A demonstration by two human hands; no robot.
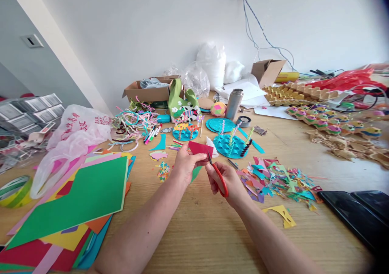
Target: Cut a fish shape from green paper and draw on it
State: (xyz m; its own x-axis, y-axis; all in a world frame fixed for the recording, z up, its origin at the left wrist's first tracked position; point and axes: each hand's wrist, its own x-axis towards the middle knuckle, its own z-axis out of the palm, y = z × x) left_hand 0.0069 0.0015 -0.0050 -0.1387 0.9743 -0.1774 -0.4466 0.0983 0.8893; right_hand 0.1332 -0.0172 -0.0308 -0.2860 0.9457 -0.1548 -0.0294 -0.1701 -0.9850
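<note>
My left hand (186, 164) pinches a piece of red paper (200, 147) above the middle of the table. In my right hand (226, 181) is a pair of scissors (219, 177) with red handles, my fingers in the loops. The blades meet the right edge of the red paper; part of them is hidden behind it. Below my left hand lies a green paper piece (196, 173). Just beyond my hands stand a blue disc base (217, 146) with fuzzy pipe cleaners and a smaller blue disc (179, 135) with paper fish.
Coloured paper sheets (100, 189) are stacked at the left, with a tape roll (15, 191) beside them. Paper scraps (282, 179) lie to the right, near black phones (349, 209). Behind are pipe cleaners (136, 118), a metal flask (234, 104) and egg cartons (304, 94).
</note>
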